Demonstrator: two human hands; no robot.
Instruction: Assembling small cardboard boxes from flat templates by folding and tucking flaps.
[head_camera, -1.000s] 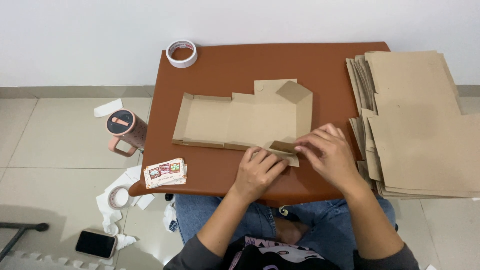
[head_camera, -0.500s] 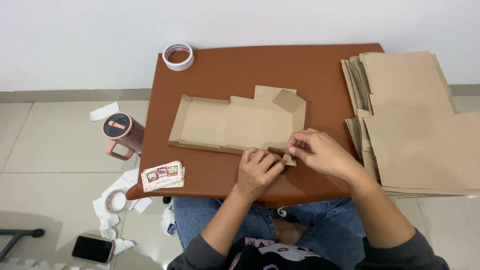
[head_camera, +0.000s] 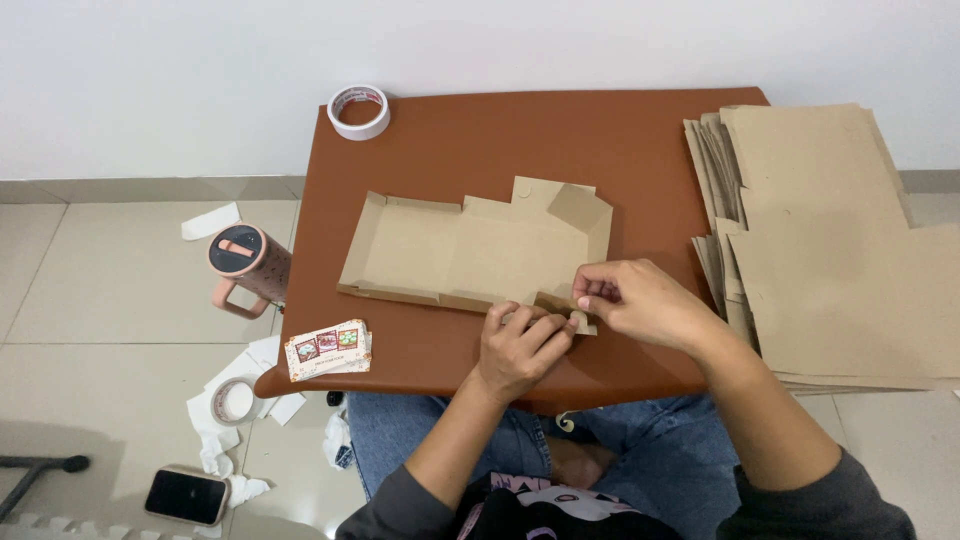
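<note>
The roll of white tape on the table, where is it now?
In the head view, the roll of white tape lies flat at the far left corner of the brown table, near the wall, beyond the flat cardboard box and apart from it.

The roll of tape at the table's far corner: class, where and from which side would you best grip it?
The roll of tape lies flat, hole upward, with nothing touching it. Probably best taken from above, one finger inside the hole and the thumb outside, pinching the ring's wall.

brown cardboard box blank (head_camera: 470, 250); unfolded flat; flaps raised; on table
</note>
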